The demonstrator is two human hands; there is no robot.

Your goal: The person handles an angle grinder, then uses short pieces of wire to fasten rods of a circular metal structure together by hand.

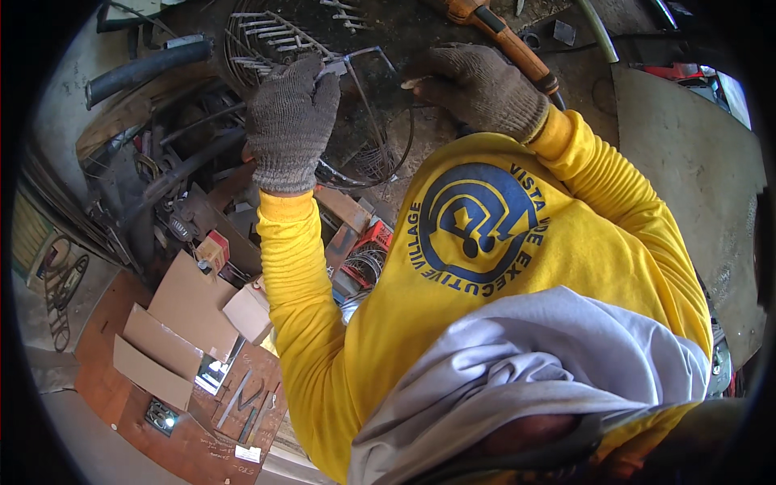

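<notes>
My left hand (295, 121), in a grey-brown knitted glove, is closed at the end of a bent thin metal rod (365, 95). A small flat pale piece (332, 69) shows at its fingertips. To the right, my right hand (478, 87), gloved alike, has its fingers curled together just apart from the rod's bent end. A light tip shows at those fingers; whether it is a bare fingertip or a small held piece is unclear. Beyond the left hand lies a rack-like row of short metal rods (279, 31). An orange power tool (508, 42) lies beside the right hand.
Coiled wire (373, 162) lies below the rod. Scrap metal and a dark pipe (149, 73) crowd the left. Opened cardboard boxes (190, 303) and hand tools (234, 398) rest on a brown board (133, 388) at lower left. A grey metal sheet (687, 170) stands right.
</notes>
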